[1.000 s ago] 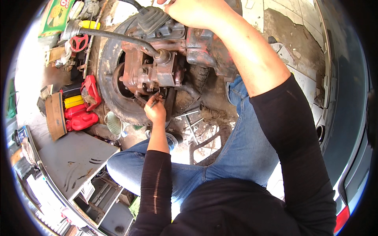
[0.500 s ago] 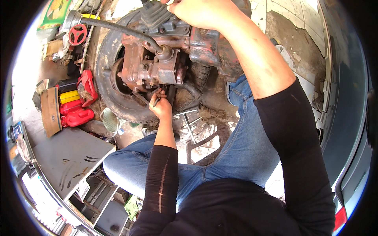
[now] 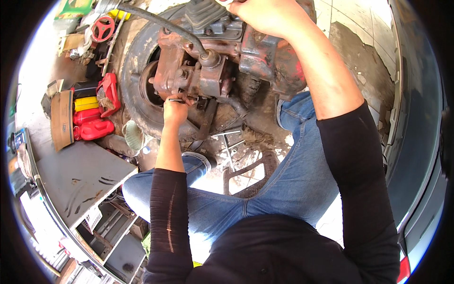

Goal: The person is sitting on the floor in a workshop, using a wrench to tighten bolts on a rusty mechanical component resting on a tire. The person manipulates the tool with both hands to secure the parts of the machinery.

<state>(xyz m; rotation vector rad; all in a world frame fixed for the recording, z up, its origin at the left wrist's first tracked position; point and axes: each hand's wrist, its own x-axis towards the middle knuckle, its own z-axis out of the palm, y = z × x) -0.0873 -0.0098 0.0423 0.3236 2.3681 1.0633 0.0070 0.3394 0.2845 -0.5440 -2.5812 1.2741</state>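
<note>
A rusty, reddish-brown gearbox housing [image 3: 175, 71] fills the upper middle, beside a large black tyre [image 3: 130, 80]. My left hand [image 3: 175, 112] is at the housing's lower side, fingers closed on a thin dark metal tool [image 3: 176, 100] that is mostly hidden by them. A long bent lever [image 3: 158, 20] rises from the housing toward the upper left. Above the ribbed rubber boot [image 3: 204, 14], my right hand [image 3: 267, 16] reaches to the top edge. Its fingers look curled, but the picture cuts them off, so what they hold is hidden.
Red plastic jerrycans [image 3: 97, 128] and a cardboard piece [image 3: 62, 120] stand at left, near a grey metal panel [image 3: 80, 177]. A cross-shaped wheel wrench [image 3: 228, 146] lies on the floor before a dark frame [image 3: 255, 173]. A dark vehicle body [image 3: 421, 118] borders the right.
My left hand has moved left and up along the housing, still closed. My right hand has shifted slightly right and up, further out of the picture. The whole view has shifted a little.
</note>
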